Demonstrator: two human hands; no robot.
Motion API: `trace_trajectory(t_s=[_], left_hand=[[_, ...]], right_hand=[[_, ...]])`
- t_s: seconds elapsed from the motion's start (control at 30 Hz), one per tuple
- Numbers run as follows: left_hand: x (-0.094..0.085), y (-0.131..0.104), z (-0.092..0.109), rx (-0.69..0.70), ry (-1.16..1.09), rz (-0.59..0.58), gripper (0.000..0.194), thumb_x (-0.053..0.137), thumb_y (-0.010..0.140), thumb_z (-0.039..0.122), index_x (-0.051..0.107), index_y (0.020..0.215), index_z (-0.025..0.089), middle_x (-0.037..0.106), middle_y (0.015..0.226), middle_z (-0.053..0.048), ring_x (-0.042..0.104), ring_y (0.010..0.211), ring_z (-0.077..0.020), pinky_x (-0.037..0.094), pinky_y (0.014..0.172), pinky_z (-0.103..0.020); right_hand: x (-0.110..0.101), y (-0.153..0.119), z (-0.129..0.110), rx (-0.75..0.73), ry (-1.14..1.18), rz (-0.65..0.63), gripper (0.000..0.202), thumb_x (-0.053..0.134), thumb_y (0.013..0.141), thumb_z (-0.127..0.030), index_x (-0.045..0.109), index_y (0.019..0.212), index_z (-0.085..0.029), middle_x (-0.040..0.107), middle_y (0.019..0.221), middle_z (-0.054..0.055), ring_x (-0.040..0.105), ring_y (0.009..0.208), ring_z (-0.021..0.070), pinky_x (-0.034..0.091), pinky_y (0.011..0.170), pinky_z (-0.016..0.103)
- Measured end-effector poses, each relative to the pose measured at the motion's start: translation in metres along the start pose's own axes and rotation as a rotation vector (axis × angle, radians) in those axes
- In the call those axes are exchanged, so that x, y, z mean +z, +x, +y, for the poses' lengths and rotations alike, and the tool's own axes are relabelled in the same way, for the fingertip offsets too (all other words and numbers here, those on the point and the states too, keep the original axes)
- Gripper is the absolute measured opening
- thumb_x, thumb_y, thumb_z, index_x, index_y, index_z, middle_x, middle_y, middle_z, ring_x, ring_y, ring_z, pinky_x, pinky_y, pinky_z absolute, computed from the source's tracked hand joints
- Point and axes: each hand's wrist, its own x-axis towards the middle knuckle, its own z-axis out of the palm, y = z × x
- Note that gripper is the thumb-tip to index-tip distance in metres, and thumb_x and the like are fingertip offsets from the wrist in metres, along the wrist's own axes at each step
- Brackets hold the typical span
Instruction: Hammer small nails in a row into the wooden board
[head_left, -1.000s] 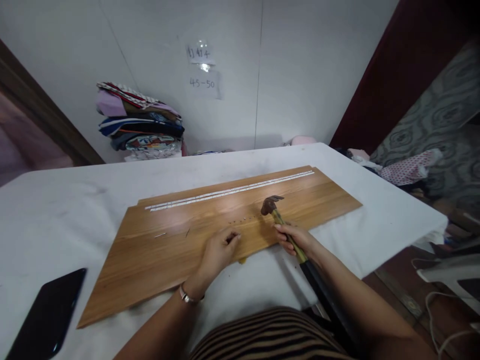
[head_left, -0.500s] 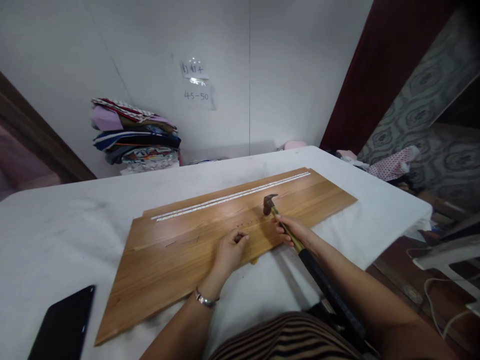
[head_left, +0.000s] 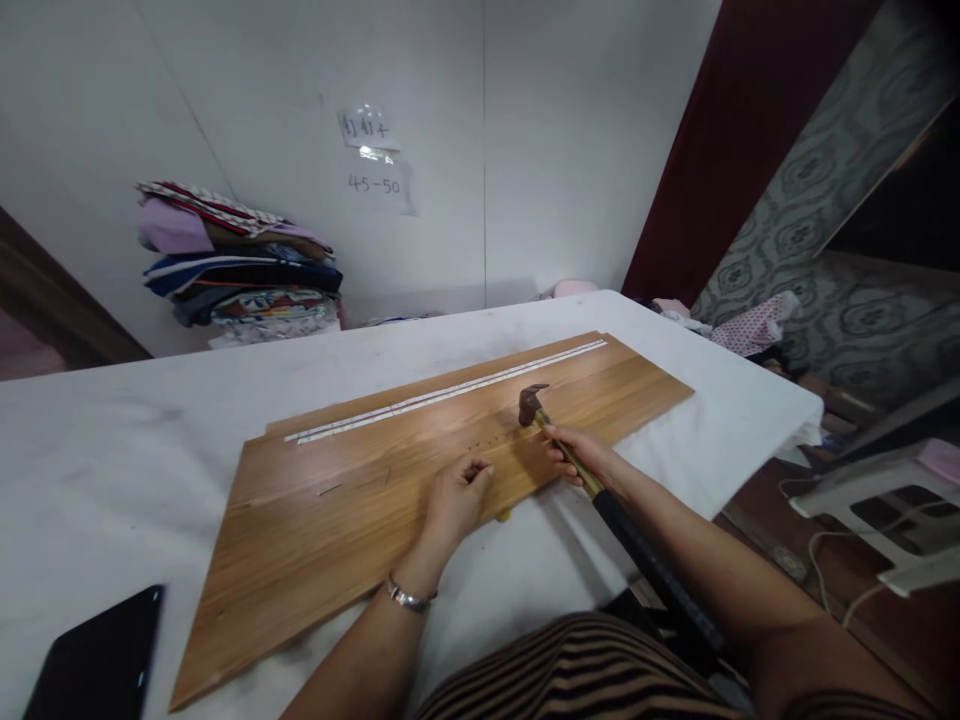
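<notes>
A long wooden board (head_left: 300, 540) lies on the white-covered table, with two white measuring strips (head_left: 450, 390) along its far side. Near the board's middle runs a row of small dark marks or nails (head_left: 491, 440). My left hand (head_left: 457, 495) is closed in a pinch just over the board; whatever its fingertips hold is too small to make out. In my right hand (head_left: 581, 455) is a hammer (head_left: 529, 405), gripped on the yellow part of the handle, its head just above the board right of my left hand. Two thin dark nail-like pieces (head_left: 328, 490) lie on the board's left part.
A black phone or tablet (head_left: 97, 655) lies at the table's (head_left: 90, 480) front left. Folded clothes (head_left: 240, 265) are stacked against the back wall. Right of the table stands a white plastic stool (head_left: 885, 510) with a cable by it.
The whole view has shifted slightly, so the board, phone and clothes appear further left and more of the stool shows. Both hands hold nearly the same pose.
</notes>
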Motion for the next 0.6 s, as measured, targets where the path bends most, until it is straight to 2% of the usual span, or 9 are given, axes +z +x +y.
trace_trajectory(t_s=[0.2, 0.33, 0.6], left_hand=[[0.0002, -0.0005, 0.0026, -0.003, -0.018, -0.013, 0.016, 0.054, 0.076, 0.032, 0.063, 0.074, 0.019, 0.065, 0.067, 0.001, 0.059, 0.064, -0.0139, 0.043, 0.060, -0.024], [-0.0008, -0.0011, 0.0051, -0.002, -0.015, -0.012, 0.014, 0.055, 0.076, 0.030, 0.063, 0.072, 0.020, 0.065, 0.066, 0.002, 0.060, 0.063, -0.0133, 0.043, 0.059, -0.023], [0.0008, 0.0005, -0.0043, 0.028, -0.012, -0.022, 0.014, 0.055, 0.078, 0.030, 0.063, 0.075, 0.019, 0.066, 0.069, 0.001, 0.060, 0.065, -0.0135, 0.044, 0.061, -0.023]], right_hand=[[0.0018, -0.0009, -0.0030, 0.014, -0.030, 0.039, 0.017, 0.041, 0.090, -0.033, 0.049, 0.089, -0.018, 0.040, 0.051, -0.009, 0.030, 0.027, 0.0036, 0.023, 0.023, 0.014], [0.0004, 0.0007, -0.0018, 0.025, -0.015, 0.014, 0.017, 0.042, 0.089, -0.034, 0.049, 0.089, -0.018, 0.039, 0.051, -0.009, 0.030, 0.027, 0.0036, 0.023, 0.024, 0.014], [-0.0003, 0.0018, -0.0021, 0.038, -0.003, 0.005, 0.017, 0.045, 0.088, -0.035, 0.049, 0.088, -0.019, 0.038, 0.052, -0.009, 0.031, 0.027, 0.0035, 0.023, 0.024, 0.014]])
